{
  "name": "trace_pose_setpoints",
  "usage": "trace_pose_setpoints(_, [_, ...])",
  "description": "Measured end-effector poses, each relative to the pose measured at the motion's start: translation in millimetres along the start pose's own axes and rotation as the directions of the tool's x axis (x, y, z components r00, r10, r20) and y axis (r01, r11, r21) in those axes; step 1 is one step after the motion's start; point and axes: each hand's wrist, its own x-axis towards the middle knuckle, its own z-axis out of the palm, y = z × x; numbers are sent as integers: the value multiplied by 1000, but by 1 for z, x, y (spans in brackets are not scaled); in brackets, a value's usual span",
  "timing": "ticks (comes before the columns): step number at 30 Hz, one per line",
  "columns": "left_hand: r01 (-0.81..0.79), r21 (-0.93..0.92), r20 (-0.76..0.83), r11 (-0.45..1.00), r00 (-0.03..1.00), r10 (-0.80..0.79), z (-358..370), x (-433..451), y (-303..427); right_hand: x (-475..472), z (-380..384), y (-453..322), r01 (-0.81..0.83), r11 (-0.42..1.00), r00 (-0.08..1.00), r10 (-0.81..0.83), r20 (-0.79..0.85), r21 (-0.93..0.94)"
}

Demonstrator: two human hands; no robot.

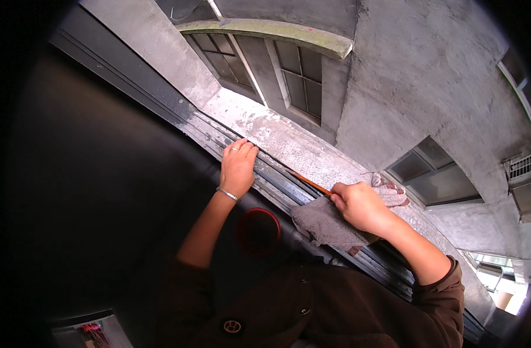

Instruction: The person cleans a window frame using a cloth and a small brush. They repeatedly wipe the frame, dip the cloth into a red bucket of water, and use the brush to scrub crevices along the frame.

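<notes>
A metal window track (pixel 287 185) runs diagonally across the view, with narrow grooves along it. My left hand (pixel 239 167), wearing a ring and a bracelet, rests on the track with its fingers curled over the outer edge. My right hand (pixel 363 204) grips a thin orange stick-like tool (pixel 311 182), whose dark tip lies at a groove between my hands. Below my right hand, a grey cloth (pixel 324 224) is draped over the track. Just beyond that hand, a grey and reddish-brown glove or cloth (pixel 391 193) lies on the outer ledge.
The rough concrete ledge (pixel 265 126) borders the track outside. Past it stand grey walls with windows (pixel 298 78) and a slab overhang (pixel 265 32). A round red-rimmed container (pixel 277 226) sits in shadow on the inner side, near my body.
</notes>
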Motion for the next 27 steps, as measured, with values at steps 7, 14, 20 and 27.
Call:
trace_pose_setpoints(7, [159, -211, 85, 964, 986, -144, -4, 15, -5, 77, 65, -5, 59, 963, 980, -5, -198, 264])
trace_pose_setpoints(14, [124, -114, -92, 986, 987, -135, -33, 38, -21, 34, 12, 6, 46, 722, 960, 158, -230, 690])
trace_pose_setpoints(20, [40, 86, -27, 995, 999, -38, 6, 0, -34, 25, 26, 1, 15, 1000, 999, -15, -34, -9])
trace_pose_setpoints(27, [170, -20, 133, 985, 977, -166, 10, 28, -32, 123, 71, -26, 100, 967, 971, -43, -237, 234])
